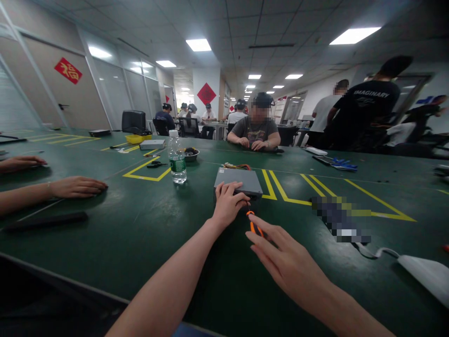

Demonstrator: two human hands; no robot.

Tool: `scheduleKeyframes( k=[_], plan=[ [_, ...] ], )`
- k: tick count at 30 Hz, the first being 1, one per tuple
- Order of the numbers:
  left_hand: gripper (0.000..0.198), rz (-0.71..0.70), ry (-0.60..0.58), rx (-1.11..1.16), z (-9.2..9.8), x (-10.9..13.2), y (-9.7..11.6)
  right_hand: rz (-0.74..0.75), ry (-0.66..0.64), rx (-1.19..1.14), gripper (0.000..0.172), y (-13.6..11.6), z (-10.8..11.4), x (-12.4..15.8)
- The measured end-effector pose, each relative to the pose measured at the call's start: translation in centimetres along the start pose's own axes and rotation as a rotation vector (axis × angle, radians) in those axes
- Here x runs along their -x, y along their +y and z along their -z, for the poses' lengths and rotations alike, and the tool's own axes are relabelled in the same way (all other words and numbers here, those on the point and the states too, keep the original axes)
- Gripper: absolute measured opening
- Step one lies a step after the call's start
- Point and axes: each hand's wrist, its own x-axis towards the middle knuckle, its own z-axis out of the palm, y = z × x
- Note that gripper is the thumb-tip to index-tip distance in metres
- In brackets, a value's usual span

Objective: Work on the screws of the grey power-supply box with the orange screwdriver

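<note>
A grey metal power supply unit (238,180) lies on the green table in front of me, with coloured wires coming out at its far side. My left hand (229,199) holds it at the near left, fingers over the top and near side. Its fingertips are close to the shaft of an orange and black screwdriver (255,227). Between thumb and fingers of my right hand (280,248) is the screwdriver's handle, pointing toward the unit's near side. The screwdriver's tip is too small and partly hidden to tell whether it touches a screw.
A water bottle (177,159) and a bowl (191,154) stand left of the unit. Another person's hand (77,187) rests farther left, near a black bar (47,221). A white power strip (426,276) lies right. Across the table sits a person (254,126).
</note>
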Motion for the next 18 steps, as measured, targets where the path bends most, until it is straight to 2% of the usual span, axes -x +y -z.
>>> scheduleKeyframes(
  k=[2,5,9,12,15,18],
  plan=[
    [0.015,-0.006,-0.005,0.022,0.2,0.0,0.0,0.176,0.000,0.129,0.022,0.5,-0.1,-0.5],
    [0.034,0.012,-0.001,0.063,0.6,0.1,0.2,0.272,0.084,0.211,0.021,1.2,-1.0,-0.9],
    [0.047,0.019,0.010,0.066,0.9,0.3,0.4,0.239,0.216,0.176,0.022,1.9,-2.4,-0.7],
    [0.046,-0.020,-0.002,0.035,0.9,0.3,0.2,0.226,0.261,0.137,0.020,2.0,-3.2,-0.4],
    [0.041,-0.029,0.001,0.014,0.8,0.3,0.1,0.220,0.237,0.100,0.011,1.9,-3.4,-0.3],
    [0.038,-0.022,0.003,0.003,0.8,0.2,0.2,0.195,0.139,0.063,0.017,1.6,-3.3,-0.3]
  ],
)
